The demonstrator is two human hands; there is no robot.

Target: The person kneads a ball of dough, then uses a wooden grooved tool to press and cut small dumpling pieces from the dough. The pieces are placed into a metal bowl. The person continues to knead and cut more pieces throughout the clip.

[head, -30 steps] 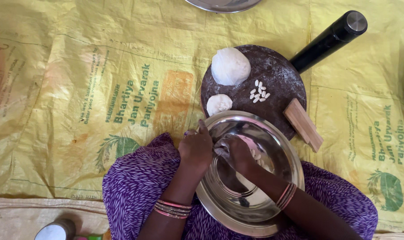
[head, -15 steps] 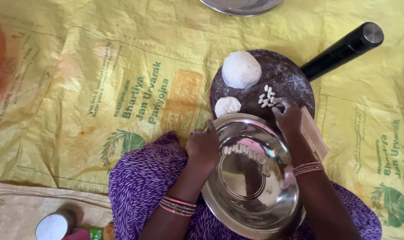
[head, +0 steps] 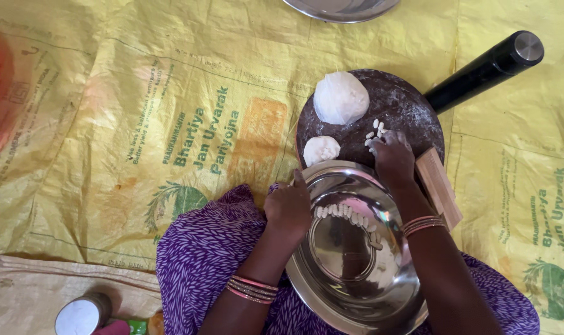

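A shiny steel plate [head: 356, 273] rests on my lap, with a row of small white dough pieces [head: 347, 214] across it. My left hand [head: 288, 208] grips the plate's left rim. My right hand [head: 390, 155] reaches onto the dark round board [head: 406, 105], fingertips on several small white dough pieces [head: 375, 131]. A large dough ball [head: 341, 98] and a smaller dough lump [head: 321, 150] lie on the board's left side.
A black rolling pin [head: 487, 65] sticks out from behind the board at the upper right. A small wooden block [head: 440, 186] lies by my right wrist. Yellow printed sacking [head: 139, 124] covers the floor. Another steel plate [head: 341, 7] shows at the top edge; a white-lidded container [head: 80, 315] sits at bottom left.
My right hand has left the steel plate and moved up onto the board to the small dough pieces. A row of pieces now shows in the plate. The left hand stays on the rim.
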